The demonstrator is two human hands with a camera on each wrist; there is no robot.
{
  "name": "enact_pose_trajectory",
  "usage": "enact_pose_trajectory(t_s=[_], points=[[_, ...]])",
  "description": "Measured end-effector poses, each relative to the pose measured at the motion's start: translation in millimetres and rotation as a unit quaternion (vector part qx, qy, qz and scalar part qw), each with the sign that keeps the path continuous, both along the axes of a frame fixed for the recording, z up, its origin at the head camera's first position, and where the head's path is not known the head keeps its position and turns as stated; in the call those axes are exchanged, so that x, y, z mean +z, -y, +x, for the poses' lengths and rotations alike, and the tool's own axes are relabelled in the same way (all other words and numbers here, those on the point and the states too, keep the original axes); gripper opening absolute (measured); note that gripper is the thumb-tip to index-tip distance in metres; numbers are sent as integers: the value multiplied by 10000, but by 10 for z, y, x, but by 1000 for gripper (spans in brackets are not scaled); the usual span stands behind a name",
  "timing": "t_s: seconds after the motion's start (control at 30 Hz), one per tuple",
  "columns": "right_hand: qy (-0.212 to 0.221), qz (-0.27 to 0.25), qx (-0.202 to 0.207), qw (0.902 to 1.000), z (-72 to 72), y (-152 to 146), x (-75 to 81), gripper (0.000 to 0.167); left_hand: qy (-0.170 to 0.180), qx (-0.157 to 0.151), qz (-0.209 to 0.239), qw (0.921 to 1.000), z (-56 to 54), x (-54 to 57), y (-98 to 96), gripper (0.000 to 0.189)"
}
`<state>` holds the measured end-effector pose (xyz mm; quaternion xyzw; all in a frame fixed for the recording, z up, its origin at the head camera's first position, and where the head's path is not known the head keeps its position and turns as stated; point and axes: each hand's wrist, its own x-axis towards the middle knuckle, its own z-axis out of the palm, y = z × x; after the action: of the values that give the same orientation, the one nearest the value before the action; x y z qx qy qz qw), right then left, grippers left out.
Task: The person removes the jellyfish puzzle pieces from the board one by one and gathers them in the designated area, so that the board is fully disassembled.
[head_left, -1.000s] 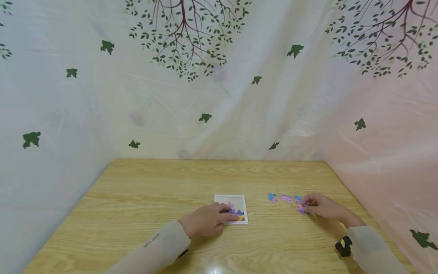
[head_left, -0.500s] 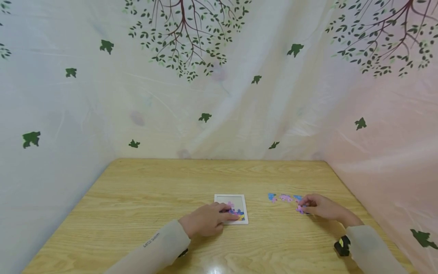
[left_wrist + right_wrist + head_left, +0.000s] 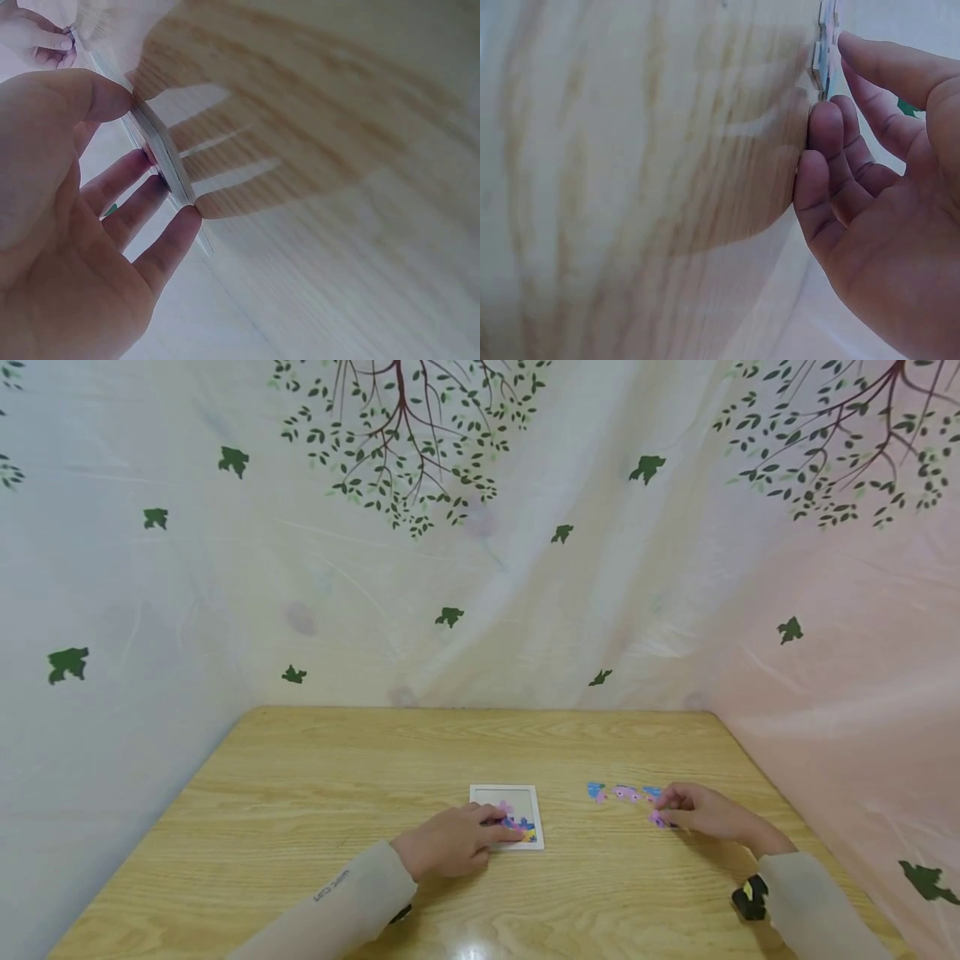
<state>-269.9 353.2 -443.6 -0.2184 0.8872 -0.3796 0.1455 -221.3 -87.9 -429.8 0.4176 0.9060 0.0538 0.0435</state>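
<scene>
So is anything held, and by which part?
The left hand holds the white square frame at its near left corner; whether the right hand pinches a pink jigsaw piece is unclear.

There is one desk (image 3: 360, 760). There are two grips: one left grip (image 3: 450, 843) and one right grip (image 3: 708, 812). Two sleeves (image 3: 352, 893) show, one behind each grip. One white frame (image 3: 525, 847) is under the left grip. The pieces inside it are partly covered, so I can't count them. Two loose puzzle pieces (image 3: 627, 793) lie left of the right grip, and more are bunched at it, too hidden to count. Past both grips, the cloth (image 3: 525, 643) has two big trees (image 3: 401, 393). Ten green shapes (image 3: 450, 617) are around the grips.
</scene>
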Motion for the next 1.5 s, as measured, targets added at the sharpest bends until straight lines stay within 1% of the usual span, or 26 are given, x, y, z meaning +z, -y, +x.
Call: enact_pose_trajectory(t_s=[0.13, 0.23, 0.37, 0.43, 0.5, 0.63, 0.77, 0.9, 1.0, 1.13, 1.27, 1.4, 1.5], points=[[-161, 153, -217, 9995, -5, 47, 33, 17, -12, 27, 16, 10000, 4, -12, 5, 51], [-316, 176, -201, 9991, -42, 103, 59, 16, -18, 7, 93, 10000, -7, -25, 6, 50], [-394, 78, 3, 9992, -92, 232, 116, 15, -201, -107, 153, 9996, -29, -42, 9, 43], [-366, -7, 117, 9993, -109, 320, 152, 15, -319, -162, 170, 9992, -36, -51, 11, 37], [-369, -55, 246, 9990, -119, 417, 185, 15, -323, -153, 169, 9992, -41, -59, 15, 33], [-407, 33, 358, 9985, -141, 620, 217, 13, -265, -144, 144, 9994, -53, -76, 27, 31], [-488, 154, 500, 9974, -179, 823, 215, 12, -313, -254, 112, 9991, -67, -104, 48, 31], [-614, 309, 581, 9959, -215, 1033, 216, 11, -423, -335, 86, 9985, -64, -100, 58, 32], [-646, 342, 634, 9953, -233, 1180, 217, 11, -388, -202, 48, 9990, -47, -80, 59, 33], [-646, 206, 887, 9938, -258, 1347, 197, 12, -263, 75, 56, 9996, -22, -68, 67, 35], [-692, 191, 1133, 9910, -271, 1502, 168, 14, -215, 174, 24, 9996, 0, -60, 88, 39], [-695, 218, 1247, 9895, -267, 1646, 146, 18, -346, 15, -7, 9994, 8, -57, 109, 42], [-699, 285, 1225, 9896, -257, 1751, 125, 21, -438, -90, -62, 9990, 11, -58, 125, 45]])
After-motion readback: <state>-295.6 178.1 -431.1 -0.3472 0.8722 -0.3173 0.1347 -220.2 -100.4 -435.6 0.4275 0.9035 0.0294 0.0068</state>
